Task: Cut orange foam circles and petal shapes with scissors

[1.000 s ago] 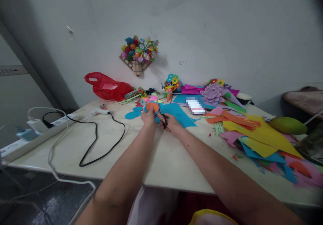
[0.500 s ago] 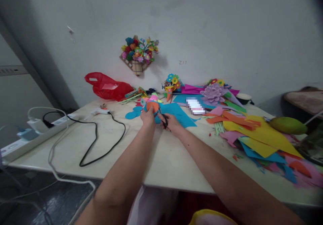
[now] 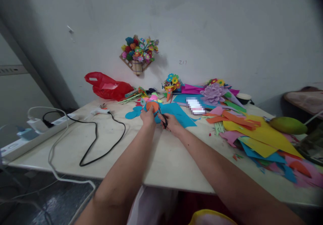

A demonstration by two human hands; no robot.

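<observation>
My left hand (image 3: 148, 117) is closed on an orange disc (image 3: 152, 107) laid against blue craft sheet, thumb on top. In my right hand (image 3: 171, 123) is a pair of black-handled scissors (image 3: 164, 120), its blades pointing up and left along the disc's right edge. Whether the blades are parted is too small to tell. A large blue sheet (image 3: 179, 114) lies just beyond and to the right of the scissors. Several cut blue discs (image 3: 131, 114) rest on the table left of my left hand.
A glue gun (image 3: 100, 111) with a black cable lies left, near a white power strip (image 3: 20, 141). A red plastic bag (image 3: 108, 87), craft flowers (image 3: 172, 82) and a phone (image 3: 195, 106) stand or lie at the back. Coloured scraps (image 3: 262, 137) and a mango (image 3: 287, 125) are at right.
Hardly anything differs. Both hands, the orange disc and the scissors keep nearly the same place.
</observation>
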